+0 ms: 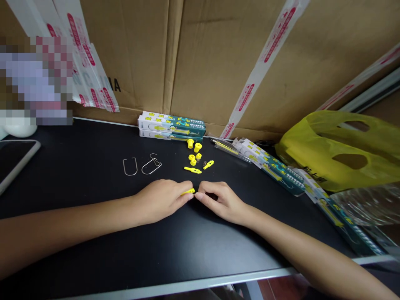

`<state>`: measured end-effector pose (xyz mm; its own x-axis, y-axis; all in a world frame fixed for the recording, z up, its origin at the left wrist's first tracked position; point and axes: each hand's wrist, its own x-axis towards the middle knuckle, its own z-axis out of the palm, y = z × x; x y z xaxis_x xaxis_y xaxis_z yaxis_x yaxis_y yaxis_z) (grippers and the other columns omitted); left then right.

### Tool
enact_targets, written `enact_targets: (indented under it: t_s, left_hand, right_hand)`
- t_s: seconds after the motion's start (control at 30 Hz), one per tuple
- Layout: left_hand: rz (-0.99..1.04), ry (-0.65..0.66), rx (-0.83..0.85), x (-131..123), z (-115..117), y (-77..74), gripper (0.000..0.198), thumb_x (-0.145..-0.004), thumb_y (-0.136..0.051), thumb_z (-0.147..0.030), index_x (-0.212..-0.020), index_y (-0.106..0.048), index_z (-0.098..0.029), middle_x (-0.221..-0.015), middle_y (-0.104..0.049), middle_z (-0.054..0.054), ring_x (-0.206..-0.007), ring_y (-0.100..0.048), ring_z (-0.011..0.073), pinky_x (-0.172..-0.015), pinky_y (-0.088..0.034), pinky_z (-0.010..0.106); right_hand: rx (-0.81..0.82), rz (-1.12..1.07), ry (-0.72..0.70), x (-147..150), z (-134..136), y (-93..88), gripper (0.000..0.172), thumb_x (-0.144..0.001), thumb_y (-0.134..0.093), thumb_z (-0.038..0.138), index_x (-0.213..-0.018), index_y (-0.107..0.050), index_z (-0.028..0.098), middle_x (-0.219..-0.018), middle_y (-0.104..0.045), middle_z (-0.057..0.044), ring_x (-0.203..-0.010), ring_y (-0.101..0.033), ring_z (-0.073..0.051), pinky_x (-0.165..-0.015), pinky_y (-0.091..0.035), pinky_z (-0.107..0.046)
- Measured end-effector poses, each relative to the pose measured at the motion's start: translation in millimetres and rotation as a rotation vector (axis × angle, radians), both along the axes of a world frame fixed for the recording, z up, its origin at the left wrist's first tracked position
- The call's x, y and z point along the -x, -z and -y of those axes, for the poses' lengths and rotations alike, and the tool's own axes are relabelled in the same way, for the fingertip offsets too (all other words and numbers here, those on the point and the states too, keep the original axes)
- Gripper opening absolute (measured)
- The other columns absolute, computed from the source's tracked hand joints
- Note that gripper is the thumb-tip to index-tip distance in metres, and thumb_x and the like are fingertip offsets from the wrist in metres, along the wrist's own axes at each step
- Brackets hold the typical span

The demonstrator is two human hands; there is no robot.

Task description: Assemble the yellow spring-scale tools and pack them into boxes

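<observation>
Between thumb and fingers my left hand (164, 201) pinches a small yellow plastic part (189, 191), whose holed end sticks out to the right. My right hand (222, 201) meets it there, thumb and forefinger closed on a thin bit of metal wire (195, 193); most of the wire is hidden. Just beyond the hands lie two similar yellow parts (193, 170), a small dark spring (205, 163) and several yellow caps (197, 147). Off to the left are a U-shaped metal wire (130, 166) and some bent wire hooks (151, 164).
Printed boxes (171, 127) are stacked at the back of the black table (193, 246), with more boxes (271, 168) along the right. A yellow plastic bag (300, 146) and a clear bottle (368, 204) stand at right. A phone (15, 158) lies far left. Large cardboard (212, 62) rises behind.
</observation>
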<state>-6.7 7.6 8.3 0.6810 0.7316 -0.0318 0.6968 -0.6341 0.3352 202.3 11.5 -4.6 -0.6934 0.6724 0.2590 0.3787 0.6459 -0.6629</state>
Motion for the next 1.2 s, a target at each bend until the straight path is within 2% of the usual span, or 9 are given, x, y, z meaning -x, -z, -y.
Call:
enact_targets:
  t_s: [0.37, 0.6, 0.87, 1.2]
  left_hand:
    - [-0.054, 0.044, -0.088, -0.9, 2.1, 4.5, 0.027, -0.098, -0.032, -0.035, -0.084, -0.050, -0.020, -0.073, -0.065, 0.001, -0.068, -0.065, 0.0208, -0.056, -0.037, 0.027]
    - [-0.063, 0.030, -0.085, -1.4, 2.6, 4.9, 0.025, -0.098, -0.033, -0.032, -0.083, -0.049, -0.020, -0.071, -0.065, 0.001, -0.065, -0.065, 0.0202, -0.054, -0.036, 0.027]
    - [-0.048, 0.049, -0.108, -0.8, 2.8, 2.3, 0.026, -0.098, -0.031, -0.030, -0.081, -0.048, -0.020, -0.065, -0.061, 0.000, -0.060, -0.063, 0.0189, -0.053, -0.035, 0.027]
    - [-0.080, 0.052, -0.111, -1.6, 4.1, 3.5, 0.026, -0.098, -0.034, -0.034, -0.085, -0.052, -0.020, -0.072, -0.065, 0.001, -0.067, -0.066, 0.0213, -0.055, -0.040, 0.028]
  right_hand:
    - [-0.036, 0.030, 0.022, 3.5, 3.7, -2.3, 0.027, -0.095, -0.046, 0.027, -0.069, -0.045, 0.018, -0.062, -0.042, 0.004, -0.054, -0.038, -0.007, -0.054, -0.031, -0.020]
    - [-0.013, 0.064, 0.044, 3.5, 2.8, -0.8, 0.027, -0.095, -0.045, 0.029, -0.071, -0.047, 0.017, -0.061, -0.042, 0.005, -0.053, -0.038, -0.007, -0.053, -0.031, -0.020]
    - [0.028, -0.010, 0.019, 1.7, 0.1, 0.7, 0.028, -0.094, -0.048, 0.029, -0.070, -0.047, 0.017, -0.061, -0.042, 0.005, -0.055, -0.037, -0.007, -0.053, -0.031, -0.020]
    - [0.015, 0.024, 0.020, 2.8, 1.7, -0.7, 0.027, -0.094, -0.048, 0.030, -0.071, -0.050, 0.017, -0.062, -0.046, 0.004, -0.055, -0.040, -0.007, -0.054, -0.033, -0.020]
